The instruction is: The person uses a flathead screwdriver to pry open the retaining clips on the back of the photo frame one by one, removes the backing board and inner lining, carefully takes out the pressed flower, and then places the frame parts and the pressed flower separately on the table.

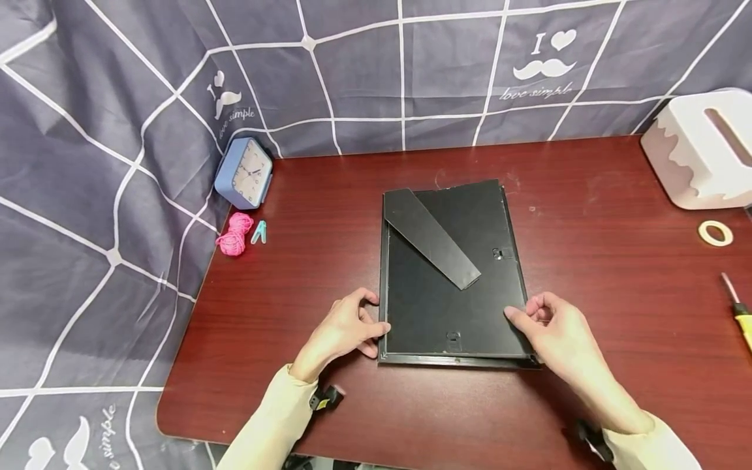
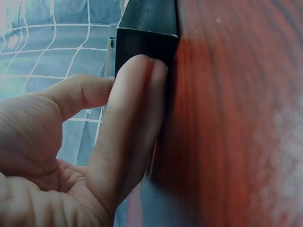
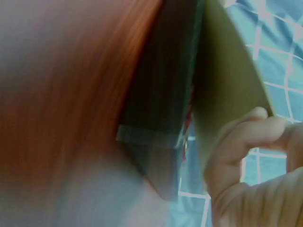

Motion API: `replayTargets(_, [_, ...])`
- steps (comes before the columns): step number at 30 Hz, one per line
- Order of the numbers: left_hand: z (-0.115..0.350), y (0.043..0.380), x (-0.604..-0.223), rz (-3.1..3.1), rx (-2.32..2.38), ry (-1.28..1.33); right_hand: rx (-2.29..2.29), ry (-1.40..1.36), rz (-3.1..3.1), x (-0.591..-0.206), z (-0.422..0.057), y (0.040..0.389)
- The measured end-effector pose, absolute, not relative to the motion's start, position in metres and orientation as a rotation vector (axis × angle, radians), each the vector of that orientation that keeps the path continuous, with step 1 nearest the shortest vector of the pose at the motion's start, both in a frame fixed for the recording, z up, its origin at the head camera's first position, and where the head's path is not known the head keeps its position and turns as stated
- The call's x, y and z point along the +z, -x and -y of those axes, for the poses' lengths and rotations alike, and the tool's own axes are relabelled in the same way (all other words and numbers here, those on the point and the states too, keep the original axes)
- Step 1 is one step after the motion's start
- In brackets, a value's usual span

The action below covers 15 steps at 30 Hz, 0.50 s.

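A black picture frame (image 1: 383,339) lies face down on the table, its backing board (image 1: 423,313) uppermost with a stand leg (image 1: 435,238) slanting across it. My left hand (image 1: 346,326) grips the frame's left side near the lower corner, thumb on top and fingers along the outer side (image 2: 147,47). At the lower right, my right hand (image 1: 561,329) pinches the backing board's edge between thumb and fingers. The right wrist view shows the board's brownish underside (image 3: 227,80) tilted up, with a gap between it and the frame side (image 3: 161,80). What lies inside the frame is mostly hidden.
A blue clock (image 1: 245,173), pink yarn (image 1: 235,234) and a teal clip (image 1: 259,232) sit at the left. On the right are a tissue box (image 1: 702,153), a tape roll (image 1: 715,233) and a yellow-handled screwdriver (image 1: 743,320). Grey checked cloth (image 1: 364,78) hangs behind the table.
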<state>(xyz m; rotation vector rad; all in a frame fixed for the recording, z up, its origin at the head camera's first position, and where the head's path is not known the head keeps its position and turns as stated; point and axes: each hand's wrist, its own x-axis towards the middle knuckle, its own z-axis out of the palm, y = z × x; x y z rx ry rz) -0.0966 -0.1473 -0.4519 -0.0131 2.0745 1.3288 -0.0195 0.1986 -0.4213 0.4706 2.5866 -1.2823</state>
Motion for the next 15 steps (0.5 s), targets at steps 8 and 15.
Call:
replayTargets(8, [0.149,0.097,-0.451,-2.022,1.375,0.013,-1.805,-0.633,-2.134,-0.425,-0.188,0.001])
replayTargets(15, [0.151,0.097,-0.451,-1.978,1.402,0.042,-1.929,-0.751,-2.117,-0.43,-0.184,-0.003])
